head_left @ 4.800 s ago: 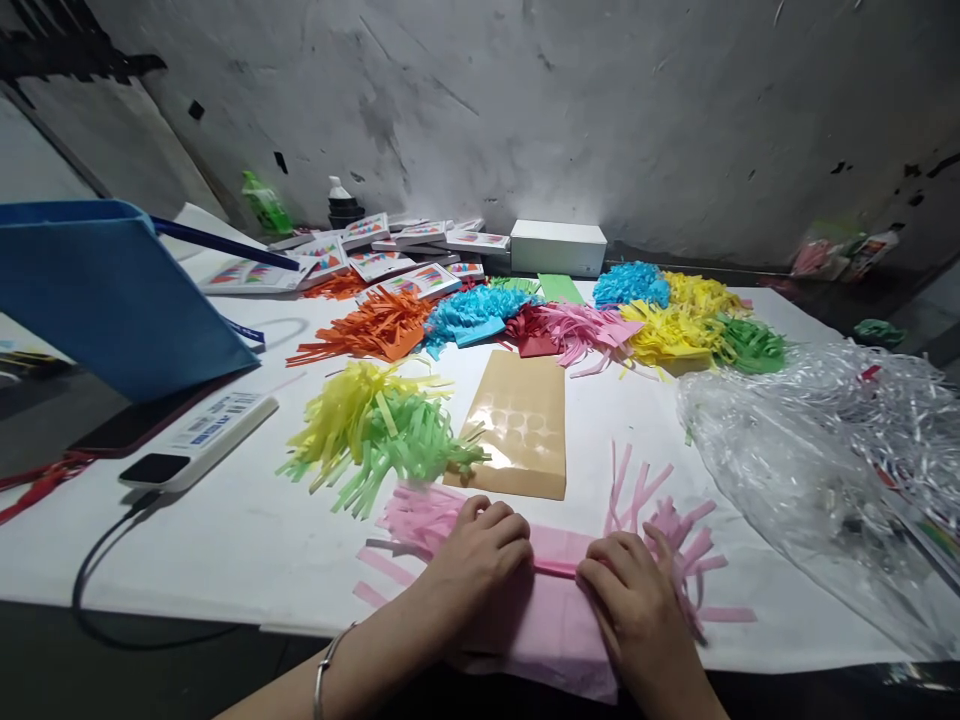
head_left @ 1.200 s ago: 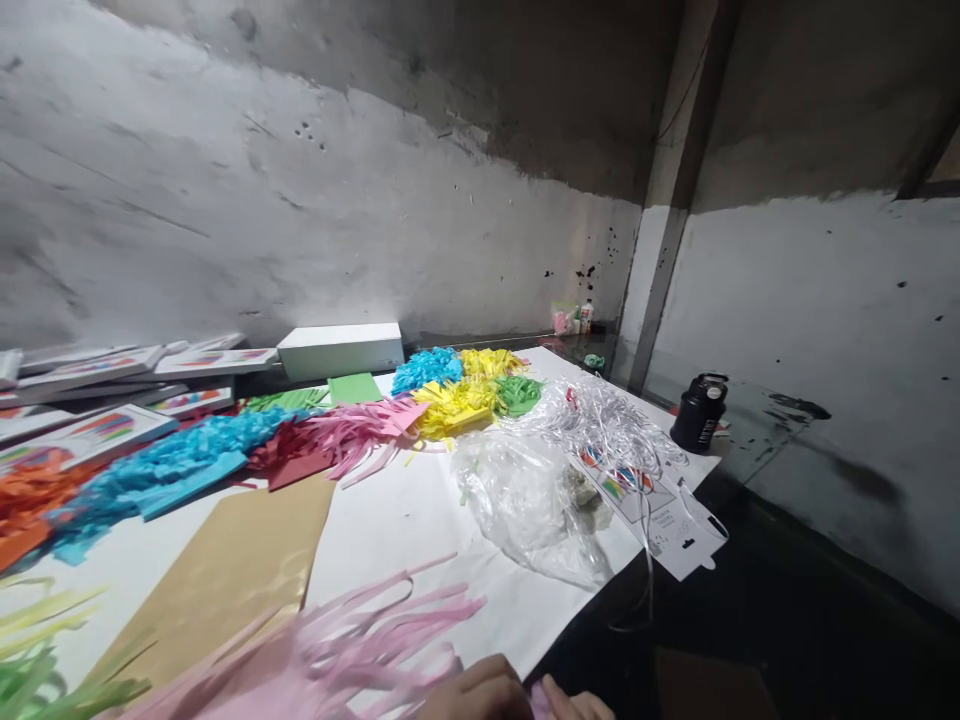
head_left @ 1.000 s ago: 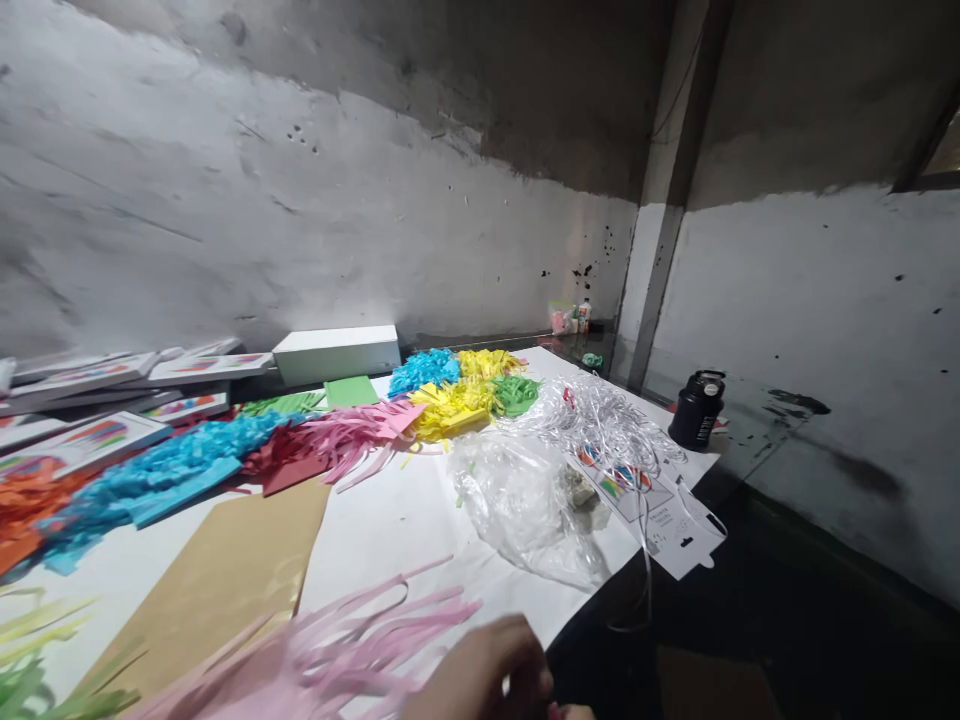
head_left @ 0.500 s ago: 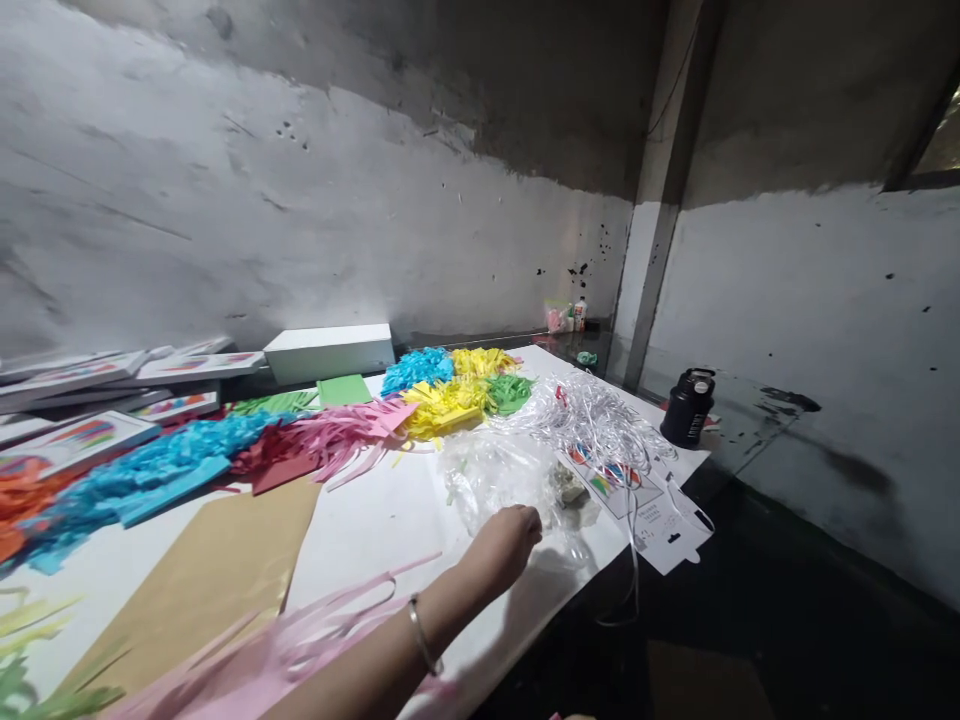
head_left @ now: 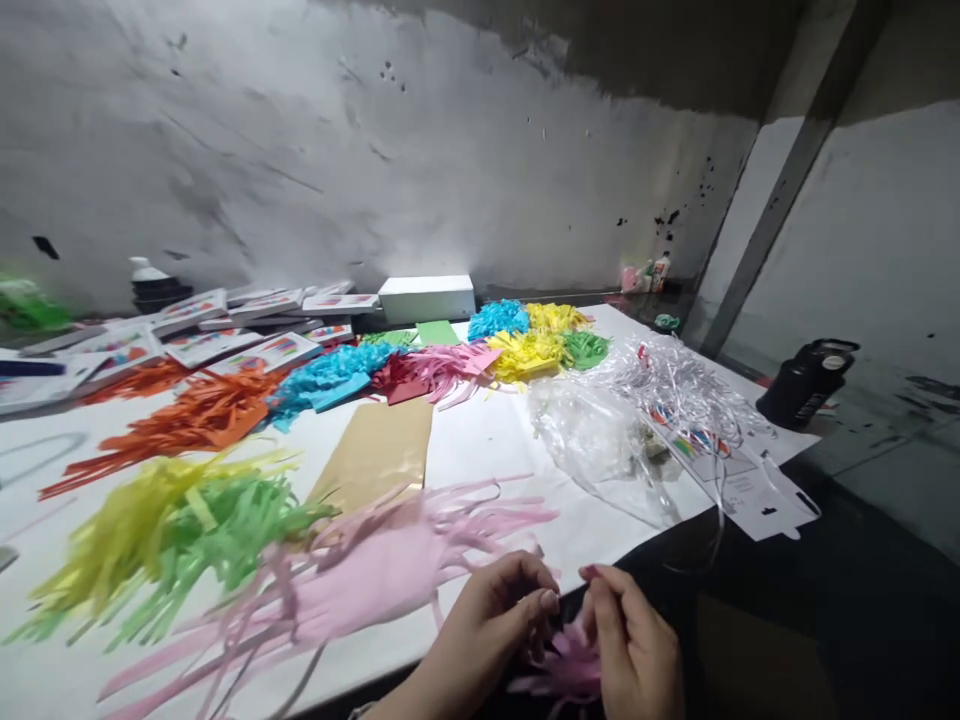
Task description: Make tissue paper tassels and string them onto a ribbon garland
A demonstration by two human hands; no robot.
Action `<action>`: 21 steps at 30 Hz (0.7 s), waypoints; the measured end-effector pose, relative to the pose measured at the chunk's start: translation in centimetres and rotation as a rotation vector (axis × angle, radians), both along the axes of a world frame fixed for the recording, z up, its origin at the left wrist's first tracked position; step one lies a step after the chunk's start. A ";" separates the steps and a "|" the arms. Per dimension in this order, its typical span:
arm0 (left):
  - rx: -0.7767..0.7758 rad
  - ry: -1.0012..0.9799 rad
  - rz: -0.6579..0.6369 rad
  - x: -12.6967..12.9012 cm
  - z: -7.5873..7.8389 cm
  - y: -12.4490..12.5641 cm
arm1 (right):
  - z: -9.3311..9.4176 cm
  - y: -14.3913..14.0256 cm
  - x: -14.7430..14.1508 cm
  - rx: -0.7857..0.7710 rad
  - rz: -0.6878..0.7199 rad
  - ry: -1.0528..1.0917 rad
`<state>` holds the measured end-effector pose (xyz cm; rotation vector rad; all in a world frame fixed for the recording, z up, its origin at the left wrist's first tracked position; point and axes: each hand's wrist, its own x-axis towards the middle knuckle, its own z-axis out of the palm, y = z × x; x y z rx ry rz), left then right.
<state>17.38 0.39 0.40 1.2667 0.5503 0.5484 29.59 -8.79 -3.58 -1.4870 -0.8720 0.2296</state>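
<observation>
In the head view my left hand (head_left: pixel 499 620) is at the table's near edge with its fingers curled into a pinch. Whatever it may hold is too small to make out. Close beside it, my right hand (head_left: pixel 630 635) is closed on a pink tissue-paper tassel (head_left: pixel 566 665), whose cut strands hang between the two hands. On the white table covering (head_left: pixel 480 430), just beyond my left hand, lies a fringed sheet of pink tissue paper (head_left: pixel 375 585). A crumpled clear plastic bag (head_left: pixel 589 425) rests farther forward.
Yellow fringe (head_left: pixel 124 530), green fringe (head_left: pixel 225 530) and orange fringe (head_left: pixel 180 420) lie left. A brown paper sheet (head_left: pixel 382 445) is mid-table. White ribbon strands (head_left: pixel 682 385) and a black bottle (head_left: pixel 806 380) stand right. Flat boxes (head_left: pixel 262 350) and a white box (head_left: pixel 427 297) line the back.
My left hand has drawn back from the plastic bag to the near edge, beside my right hand. My right hand and the pink tassel have come into view. The view has turned left.
</observation>
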 end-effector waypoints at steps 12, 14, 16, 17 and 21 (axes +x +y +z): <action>0.065 0.239 -0.108 -4.5 -6.8 -3.3 | -10.5 -9.3 4.8 -0.003 -0.346 0.745; 0.196 0.167 -0.125 -2.6 -3.4 -2.2 | -10.2 -10.3 5.7 -0.051 -0.390 0.661; 0.434 0.106 -0.092 0.8 0.5 0.1 | -9.5 -10.1 5.8 -0.127 -0.374 0.515; 0.567 0.115 -0.047 3.0 2.1 1.6 | -9.1 -9.7 5.5 -0.162 -0.359 0.432; 0.966 0.415 0.044 12.6 4.9 9.2 | -7.8 -7.1 2.7 -0.178 -0.321 0.169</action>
